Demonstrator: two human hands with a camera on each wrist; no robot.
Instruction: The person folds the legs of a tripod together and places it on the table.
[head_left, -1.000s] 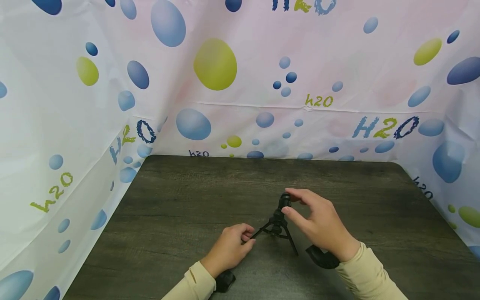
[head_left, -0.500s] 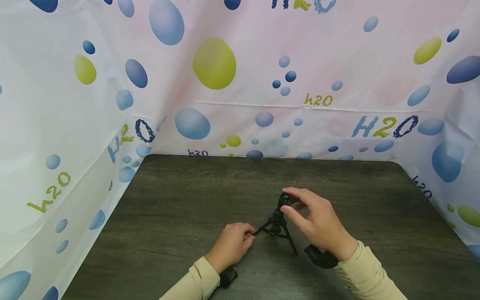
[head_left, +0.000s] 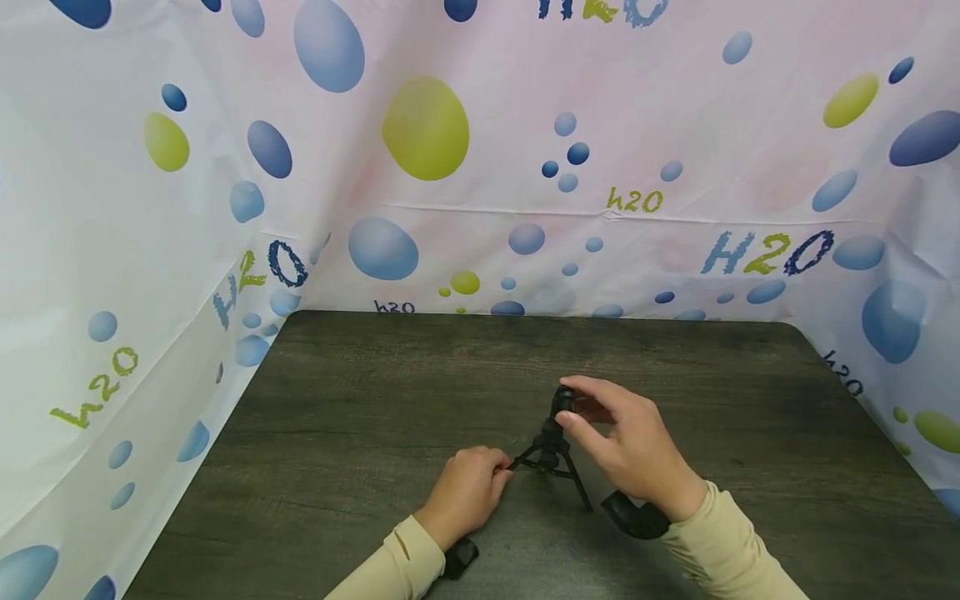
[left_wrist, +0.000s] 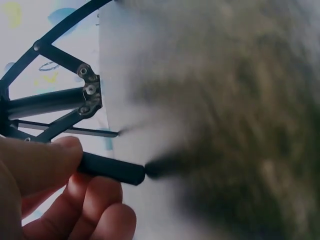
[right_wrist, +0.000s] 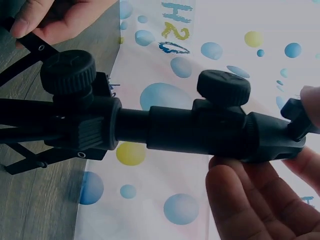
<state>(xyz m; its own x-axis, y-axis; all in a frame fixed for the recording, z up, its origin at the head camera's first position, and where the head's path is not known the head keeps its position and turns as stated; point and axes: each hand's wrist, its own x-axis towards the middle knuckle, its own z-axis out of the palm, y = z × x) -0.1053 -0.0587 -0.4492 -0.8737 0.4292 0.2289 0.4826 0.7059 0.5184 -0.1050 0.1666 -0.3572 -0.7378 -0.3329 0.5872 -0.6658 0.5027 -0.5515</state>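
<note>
I see the left hand (head_left: 463,493) pinching the tripod (right_wrist: 182,127) by a leg (left_wrist: 112,168). The right hand (head_left: 633,435) grips its top (right_wrist: 274,136)

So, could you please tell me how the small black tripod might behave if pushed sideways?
The tripod seems unlikely to roll, given its slim splayed legs. Pushed near the top, it might tip, because its thick black column rises above them. The legs could fold, as their black braces look hinged.
</note>
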